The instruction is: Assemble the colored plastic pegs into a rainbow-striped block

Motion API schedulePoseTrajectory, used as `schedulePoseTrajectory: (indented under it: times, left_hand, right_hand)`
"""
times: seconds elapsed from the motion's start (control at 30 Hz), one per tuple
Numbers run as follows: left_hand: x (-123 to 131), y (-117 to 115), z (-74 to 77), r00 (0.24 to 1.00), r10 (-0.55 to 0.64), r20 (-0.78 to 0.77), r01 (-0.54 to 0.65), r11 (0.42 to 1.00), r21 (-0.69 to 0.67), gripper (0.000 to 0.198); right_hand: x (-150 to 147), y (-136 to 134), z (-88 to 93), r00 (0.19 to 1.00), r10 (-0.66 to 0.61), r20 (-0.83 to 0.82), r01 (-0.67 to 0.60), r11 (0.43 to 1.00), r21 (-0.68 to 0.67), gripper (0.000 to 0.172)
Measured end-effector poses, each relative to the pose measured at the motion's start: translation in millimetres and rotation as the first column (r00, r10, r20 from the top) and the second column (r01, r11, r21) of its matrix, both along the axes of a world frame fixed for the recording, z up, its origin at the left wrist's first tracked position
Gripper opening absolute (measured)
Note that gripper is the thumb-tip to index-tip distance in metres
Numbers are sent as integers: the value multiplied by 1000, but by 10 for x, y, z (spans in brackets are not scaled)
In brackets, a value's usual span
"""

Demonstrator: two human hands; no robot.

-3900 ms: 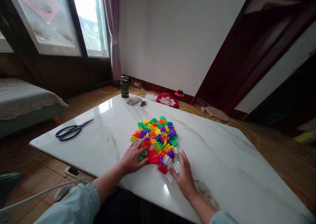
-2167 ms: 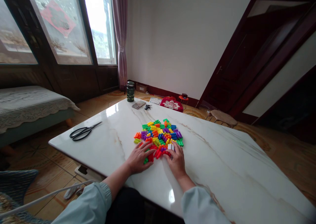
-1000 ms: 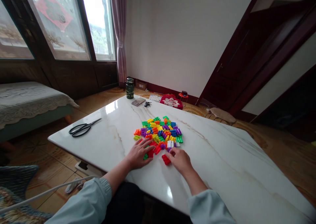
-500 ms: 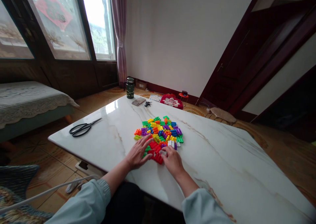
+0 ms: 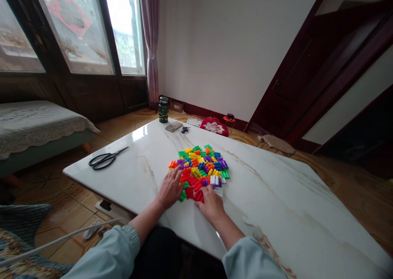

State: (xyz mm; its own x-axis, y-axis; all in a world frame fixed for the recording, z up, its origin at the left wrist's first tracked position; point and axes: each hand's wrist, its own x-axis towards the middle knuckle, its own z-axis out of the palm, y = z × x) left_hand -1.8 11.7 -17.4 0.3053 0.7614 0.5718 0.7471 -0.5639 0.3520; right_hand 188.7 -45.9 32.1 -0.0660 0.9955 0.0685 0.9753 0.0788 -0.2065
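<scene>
A heap of bullet-shaped plastic toy pieces (image 5: 196, 160) in many colours lies on the white marble-look table (image 5: 264, 201). My left hand (image 5: 170, 188) rests at the pile's near left side, fingers stretched out, beside orange, green and red pieces. At the near right side, my right hand (image 5: 212, 204) touches the edge of the red pieces (image 5: 194, 189), its thumb and fingers apart. White pieces (image 5: 215, 180) lie just beyond its fingertips. What lies under both palms is hidden.
Black-handled scissors (image 5: 107, 158) lie at the table's left. Toward the far corner are a camouflage-patterned bottle (image 5: 163, 110), a phone (image 5: 173, 126) and keys (image 5: 184, 129). A white cable (image 5: 61, 240) crosses at lower left. A round stool (image 5: 278, 144) stands beyond the table.
My left hand has drawn back leftward off the red pieces, uncovering more of them. My right hand has shifted slightly down, its fingers now lower beside the red pieces. The view has moved slightly.
</scene>
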Motion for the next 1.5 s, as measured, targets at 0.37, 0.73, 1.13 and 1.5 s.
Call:
schedulePoseTrajectory:
  times: [0.37, 0.73, 1.13, 1.5]
  left_hand:
    - [7, 18, 6, 996, -42, -73, 41, 999, -11, 40]
    - [-3, 31, 47, 984, -108, -141, 105, 994, -30, 41]
    - [-37, 84, -73, 974, -82, -210, 81, 997, -11, 48]
    - [-38, 69, -40, 970, -75, -230, 68, 997, -35, 50]
  right_hand:
    - [325, 61, 1, 795, 28, -606, -5, 999, 41, 32]
    - [1810, 360, -541, 854, -67, -516, 304, 869, 390, 31]
    - [1967, 2013, 79, 868, -73, -491, 386, 721, 575, 29]
    - [1961, 1939, -706, 903, -141, -406, 335, 822, 461, 34]
